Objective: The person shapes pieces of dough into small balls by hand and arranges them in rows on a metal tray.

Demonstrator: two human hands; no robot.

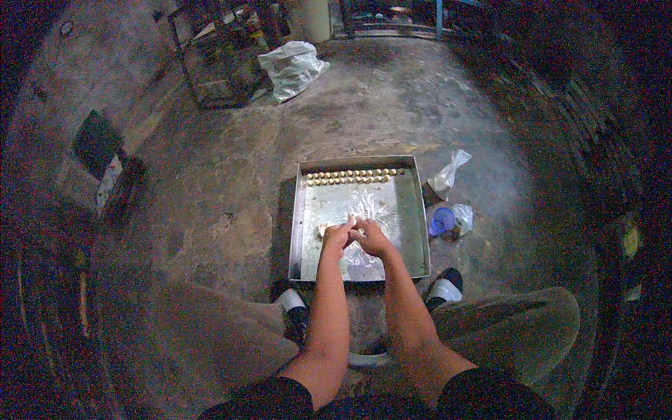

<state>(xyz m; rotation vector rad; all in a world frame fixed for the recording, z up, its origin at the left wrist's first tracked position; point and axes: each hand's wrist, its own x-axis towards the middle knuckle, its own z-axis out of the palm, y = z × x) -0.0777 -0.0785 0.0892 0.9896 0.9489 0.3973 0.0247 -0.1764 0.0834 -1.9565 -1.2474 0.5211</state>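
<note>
A square metal tray (299,231) lies on the concrete floor in front of me. Two rows of several small pale dough balls (350,176) line its far edge. A sheet of clear plastic (364,206) covers the middle of the tray. My left hand (337,236) and my right hand (371,238) meet over the tray's middle, fingers pinched together on a small piece of pale dough (353,227). A lump of dough (323,229) shows just left of my left hand.
A blue cup (441,221) and crumpled clear plastic bags (449,175) lie right of the tray. A white sack (292,67) sits at the back beside a dark wire rack (217,63). My feet in dark sandals (445,288) flank the tray's near edge.
</note>
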